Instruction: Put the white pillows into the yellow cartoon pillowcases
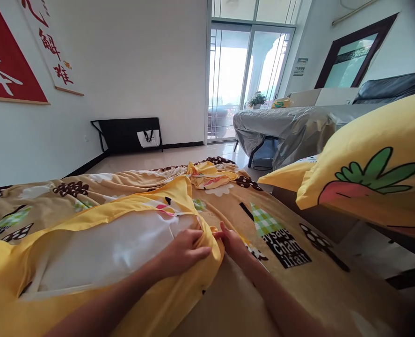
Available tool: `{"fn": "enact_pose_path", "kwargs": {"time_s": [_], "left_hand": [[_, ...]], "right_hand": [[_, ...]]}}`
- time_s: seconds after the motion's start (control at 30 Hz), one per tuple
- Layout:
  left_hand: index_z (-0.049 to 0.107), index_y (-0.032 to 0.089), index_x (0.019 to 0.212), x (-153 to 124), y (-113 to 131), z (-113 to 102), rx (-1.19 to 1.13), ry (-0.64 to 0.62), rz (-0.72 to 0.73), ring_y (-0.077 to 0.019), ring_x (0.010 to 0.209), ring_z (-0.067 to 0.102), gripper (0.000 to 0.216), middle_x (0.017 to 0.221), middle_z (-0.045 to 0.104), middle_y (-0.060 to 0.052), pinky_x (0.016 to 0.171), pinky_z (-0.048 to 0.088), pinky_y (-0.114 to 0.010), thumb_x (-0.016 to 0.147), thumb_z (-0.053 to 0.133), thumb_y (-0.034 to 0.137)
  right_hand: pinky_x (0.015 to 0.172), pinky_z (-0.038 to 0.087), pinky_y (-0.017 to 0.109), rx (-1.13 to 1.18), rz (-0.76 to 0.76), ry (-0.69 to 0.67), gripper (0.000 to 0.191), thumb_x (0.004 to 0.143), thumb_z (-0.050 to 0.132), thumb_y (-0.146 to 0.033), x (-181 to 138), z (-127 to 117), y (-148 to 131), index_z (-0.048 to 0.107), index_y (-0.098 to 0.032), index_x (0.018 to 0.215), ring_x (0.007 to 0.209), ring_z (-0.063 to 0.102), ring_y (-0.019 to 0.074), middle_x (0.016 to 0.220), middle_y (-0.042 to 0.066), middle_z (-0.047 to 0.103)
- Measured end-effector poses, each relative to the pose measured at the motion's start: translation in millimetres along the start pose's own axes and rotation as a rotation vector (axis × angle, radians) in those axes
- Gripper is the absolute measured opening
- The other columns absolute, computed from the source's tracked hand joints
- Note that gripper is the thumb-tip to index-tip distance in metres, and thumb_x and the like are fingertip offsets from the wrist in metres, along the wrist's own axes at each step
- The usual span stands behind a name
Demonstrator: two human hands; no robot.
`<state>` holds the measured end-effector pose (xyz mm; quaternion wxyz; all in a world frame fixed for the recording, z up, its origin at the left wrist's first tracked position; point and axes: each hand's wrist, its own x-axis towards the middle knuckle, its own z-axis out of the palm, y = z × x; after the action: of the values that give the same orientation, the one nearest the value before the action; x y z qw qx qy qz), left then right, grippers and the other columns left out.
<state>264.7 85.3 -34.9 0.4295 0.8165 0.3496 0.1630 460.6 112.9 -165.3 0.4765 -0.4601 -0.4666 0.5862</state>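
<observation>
A yellow pillowcase (179, 299) lies on the patterned blanket (228, 281), its long opening facing up. Through that opening a white pillow (105, 248) shows, mostly inside the case. My left hand (184, 252) reaches into the right end of the opening, its fingers closed on the case's edge. Just beyond, my right hand (231, 241) pinches the outer side of the same end, near the corner. Some of the fingertips are hidden by the folded fabric. A crumpled yellow cloth (210, 177) with a printed pattern rests farther back on the blanket.
At the right, yellow pillows (375, 159) with a carrot print sit stacked above a cardboard box (302, 206). Behind them stands a plastic-covered table (284, 119). A black folded frame (128, 135) with a white bag (149, 139) leans on the wall. Glass doors (247, 79) stand at the back.
</observation>
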Motion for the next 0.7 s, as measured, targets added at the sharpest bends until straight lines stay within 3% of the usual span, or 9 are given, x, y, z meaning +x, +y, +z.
{"fn": "enact_pose_path", "kwargs": {"time_s": [0.13,0.3,0.4,0.53,0.6,0.7], "left_hand": [[0.059,0.016,0.092,-23.9,30.2,-44.9,-0.312,0.089,-0.063,-0.017,0.078,0.059,0.027,0.087,0.064,-0.002,0.067,0.046,-0.025,0.078,0.061,0.039],[0.06,0.019,0.1,-50.3,49.6,-94.7,-0.501,0.281,-0.195,-0.0197,0.074,0.065,0.04,0.083,0.068,-0.002,0.065,0.053,-0.027,0.066,0.074,0.035],[0.061,0.02,0.105,-61.5,49.7,-116.8,-0.457,0.395,-0.254,-0.0226,0.077,0.068,0.051,0.089,0.071,-0.003,0.066,0.055,-0.028,0.06,0.079,0.036],[0.062,0.022,0.108,-70.5,42.9,-127.9,-0.401,0.422,-0.318,-0.0253,0.085,0.069,0.062,0.096,0.072,-0.004,0.072,0.056,-0.029,0.052,0.083,0.039],[0.063,0.023,0.108,-74.5,41.2,-126.6,-0.367,0.362,-0.36,-0.0252,0.088,0.068,0.061,0.096,0.072,-0.003,0.074,0.055,-0.028,0.052,0.082,0.041],[0.06,0.022,0.114,-85.0,38.1,-122.6,-0.198,0.317,-0.429,-0.0226,0.087,0.067,0.058,0.095,0.071,0.0,0.071,0.052,-0.025,0.064,0.073,0.047]], "right_hand": [[0.063,0.041,0.026,0.001,-0.078,-0.016,0.041,0.058,0.078,-0.051,-4.5,0.2,-4.9,0.069,-0.014,0.075,0.069,0.058,0.0165,0.076,0.004,0.068],[0.062,0.044,0.026,0.212,-0.111,0.007,0.05,0.054,0.075,-0.027,-13.5,3.3,-21.7,0.06,-0.022,0.102,0.069,0.061,0.0159,0.084,0.0,0.068],[0.057,0.043,0.023,0.147,-0.038,-0.041,0.045,0.051,0.068,-0.021,-17.6,-6.1,-28.4,0.059,-0.02,0.096,0.067,0.059,0.0139,0.08,-0.001,0.065],[0.049,0.04,0.021,-0.135,0.21,-0.088,0.041,0.046,0.072,-0.02,-27.0,-27.0,-34.8,0.058,-0.017,0.084,0.059,0.055,0.0118,0.072,-0.002,0.063],[0.052,0.043,0.021,-0.181,0.25,-0.111,0.046,0.043,0.075,-0.019,-32.3,-34.2,-39.4,0.058,-0.017,0.085,0.062,0.058,0.0128,0.075,-0.002,0.065],[0.061,0.046,0.024,-0.149,0.23,-0.26,0.046,0.044,0.078,-0.024,-38.3,-38.1,-47.1,0.061,-0.015,0.086,0.067,0.06,0.014,0.08,0.0,0.067]]}}
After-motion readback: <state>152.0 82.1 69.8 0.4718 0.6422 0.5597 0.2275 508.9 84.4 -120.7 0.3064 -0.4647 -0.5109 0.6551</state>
